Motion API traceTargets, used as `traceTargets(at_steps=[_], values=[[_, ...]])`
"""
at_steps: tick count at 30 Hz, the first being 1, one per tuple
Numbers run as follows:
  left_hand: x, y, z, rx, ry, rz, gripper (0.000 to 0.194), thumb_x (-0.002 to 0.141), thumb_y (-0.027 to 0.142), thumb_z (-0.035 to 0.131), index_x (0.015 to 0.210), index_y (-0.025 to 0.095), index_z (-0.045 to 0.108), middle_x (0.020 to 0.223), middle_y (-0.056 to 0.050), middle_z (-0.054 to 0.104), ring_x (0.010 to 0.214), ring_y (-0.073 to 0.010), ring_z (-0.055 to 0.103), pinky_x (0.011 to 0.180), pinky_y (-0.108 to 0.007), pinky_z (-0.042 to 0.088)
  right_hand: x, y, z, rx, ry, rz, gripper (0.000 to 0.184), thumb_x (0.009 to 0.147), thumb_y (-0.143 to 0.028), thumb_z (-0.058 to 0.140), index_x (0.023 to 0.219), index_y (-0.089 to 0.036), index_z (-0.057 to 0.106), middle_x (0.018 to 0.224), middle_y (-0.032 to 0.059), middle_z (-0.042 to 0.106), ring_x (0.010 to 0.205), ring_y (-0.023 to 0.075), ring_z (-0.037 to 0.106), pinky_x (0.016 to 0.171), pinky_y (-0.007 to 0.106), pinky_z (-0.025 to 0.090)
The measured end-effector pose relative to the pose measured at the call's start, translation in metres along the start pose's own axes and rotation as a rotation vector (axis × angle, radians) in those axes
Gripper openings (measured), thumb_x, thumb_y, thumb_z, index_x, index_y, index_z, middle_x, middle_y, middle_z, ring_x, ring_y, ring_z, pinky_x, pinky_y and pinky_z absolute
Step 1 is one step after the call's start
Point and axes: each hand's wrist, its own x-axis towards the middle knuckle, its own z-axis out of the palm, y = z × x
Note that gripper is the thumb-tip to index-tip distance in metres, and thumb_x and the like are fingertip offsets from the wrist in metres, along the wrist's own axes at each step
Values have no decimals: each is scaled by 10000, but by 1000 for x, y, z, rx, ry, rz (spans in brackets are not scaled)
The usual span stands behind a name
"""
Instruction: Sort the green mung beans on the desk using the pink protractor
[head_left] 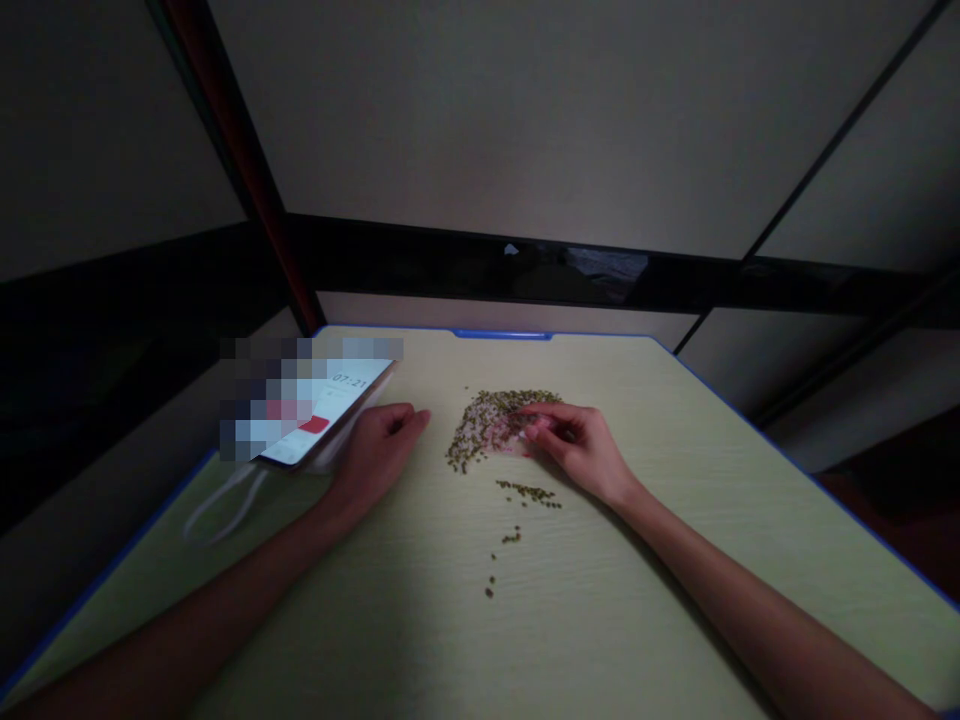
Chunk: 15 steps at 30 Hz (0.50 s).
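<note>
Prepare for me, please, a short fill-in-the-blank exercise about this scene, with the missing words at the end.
1. The rim of the table is coloured ____.
2. The phone shows the large digits ____.
3. Of the left hand and the right hand, the one beside the phone is the ____ hand.
4. The hand at the pile of small greenish pieces is the ____ one.

Missing words: blue; 07:21; left; right.

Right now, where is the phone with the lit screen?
In the head view, the phone is at the left side of the table, just left of the left hand; the small grains lie farther right.
</note>
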Motion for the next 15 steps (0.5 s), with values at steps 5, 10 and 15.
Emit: traceTargets(at_steps=[5, 10, 15], values=[[0, 0, 0, -11, 0, 1, 322, 682, 329, 451, 419, 200, 318, 380, 64, 312, 387, -82, 307, 415, -236, 231, 0, 0, 0, 12, -32, -5, 290, 710, -238, 548, 941, -89, 641, 581, -4, 526, 485, 85, 426, 465, 212, 350], [1, -1, 0, -2, -2, 14, 332, 686, 324, 454, 413, 198, 311, 376, 63, 306, 388, -81, 303, 415, -237, 228, 1, 2, 1, 21, -40, -19, 292, 720, -238, 549, 952, -83, 634, 607, 9, 537, 505, 90, 435, 487, 225, 358], [1, -2, 1, 6, 5, 13, 331, 684, 329, 454, 412, 197, 320, 372, 63, 309, 384, -82, 304, 411, -235, 225, 1, 0, 2, 3, -60, -41, 272, 721, -229, 549, 937, -92, 642, 595, 2, 526, 509, 89, 425, 498, 228, 359]])
